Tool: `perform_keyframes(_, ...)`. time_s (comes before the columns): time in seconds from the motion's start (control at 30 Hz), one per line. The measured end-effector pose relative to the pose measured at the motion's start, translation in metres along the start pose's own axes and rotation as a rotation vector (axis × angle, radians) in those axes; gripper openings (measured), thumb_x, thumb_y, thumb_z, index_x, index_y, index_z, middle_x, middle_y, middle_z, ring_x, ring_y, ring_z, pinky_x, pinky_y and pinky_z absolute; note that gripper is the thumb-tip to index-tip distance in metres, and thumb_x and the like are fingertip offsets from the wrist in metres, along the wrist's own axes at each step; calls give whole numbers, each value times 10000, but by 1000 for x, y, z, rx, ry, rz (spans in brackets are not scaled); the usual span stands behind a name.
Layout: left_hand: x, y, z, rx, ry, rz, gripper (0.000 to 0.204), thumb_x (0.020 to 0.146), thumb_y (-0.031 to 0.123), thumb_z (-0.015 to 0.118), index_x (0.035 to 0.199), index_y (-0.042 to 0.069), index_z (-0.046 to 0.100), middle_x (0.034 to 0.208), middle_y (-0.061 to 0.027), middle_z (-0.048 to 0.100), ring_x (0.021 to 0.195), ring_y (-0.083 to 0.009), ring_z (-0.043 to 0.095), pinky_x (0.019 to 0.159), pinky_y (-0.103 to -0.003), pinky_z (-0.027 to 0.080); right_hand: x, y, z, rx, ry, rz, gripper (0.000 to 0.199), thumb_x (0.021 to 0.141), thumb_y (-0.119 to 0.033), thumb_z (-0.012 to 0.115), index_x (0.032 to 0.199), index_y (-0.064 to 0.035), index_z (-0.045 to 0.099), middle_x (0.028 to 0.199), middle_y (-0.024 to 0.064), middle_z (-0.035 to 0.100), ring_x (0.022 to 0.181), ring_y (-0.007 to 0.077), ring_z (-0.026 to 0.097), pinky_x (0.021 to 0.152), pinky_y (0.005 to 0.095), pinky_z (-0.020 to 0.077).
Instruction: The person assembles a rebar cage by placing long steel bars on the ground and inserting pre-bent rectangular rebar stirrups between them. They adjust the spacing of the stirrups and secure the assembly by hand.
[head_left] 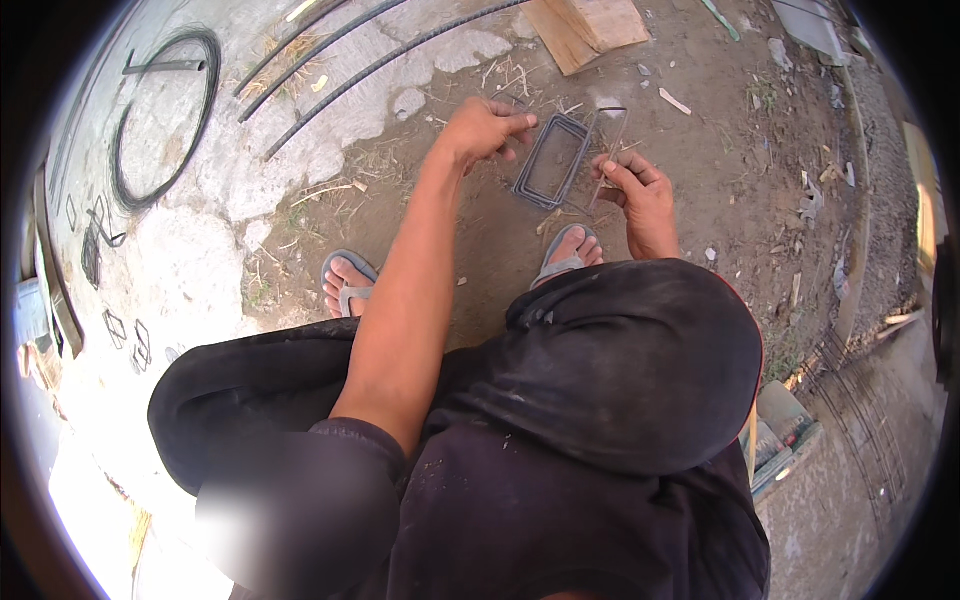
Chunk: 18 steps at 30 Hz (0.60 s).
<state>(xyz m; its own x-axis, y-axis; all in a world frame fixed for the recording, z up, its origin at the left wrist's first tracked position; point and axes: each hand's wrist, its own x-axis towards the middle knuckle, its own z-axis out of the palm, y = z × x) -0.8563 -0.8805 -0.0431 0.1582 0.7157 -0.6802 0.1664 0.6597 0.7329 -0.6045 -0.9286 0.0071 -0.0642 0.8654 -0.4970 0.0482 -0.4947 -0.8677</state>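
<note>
Dark wire, bent into rectangular frames (576,163), lies stacked on the bare soil (430,230) between your hands, just ahead of your right foot (568,250), likely to keep the set within reach. Your right hand (640,195) has its grip pinched on a separate thin wire frame (619,135) beside the stack, thumb and fingers on one side, probably so it can tilt freely. Your left hand (485,130) hovers opposite, fingers loosely curled; whether its grip holds anything, you cannot tell.

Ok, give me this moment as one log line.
left hand: beside stacked wire frames, grip unclear | right hand: pinching single wire frame | nearby: ribbed bars, upper left
</note>
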Motion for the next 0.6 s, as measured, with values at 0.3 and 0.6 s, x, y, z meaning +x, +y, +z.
perform_keyframes(0.3, 4, -12, -13, -80, 247, 22, 226, 913, 215, 782, 906, -11, 784, 731, -62, 717, 528, -105, 570, 501, -305, 444, 18, 36, -10, 180, 113, 104, 117, 947, -130, 705, 1006, -31, 686, 1400, 96, 598, 1227, 203, 578, 910, 381, 515)
perform_keyframes(0.6, 21, -29, -24, 317, 291, 63, 384, 884, 341, 765, 961, -35, 769, 776, -98, 732, 641, -180, 655, 604, -346, 507, 8, 24, 3, 667, -59, 72, 136, 973, -152, 633, 1078, -81, 583, 1462, 181, 554, 1325, 417, 547, 1085, 587, 437)
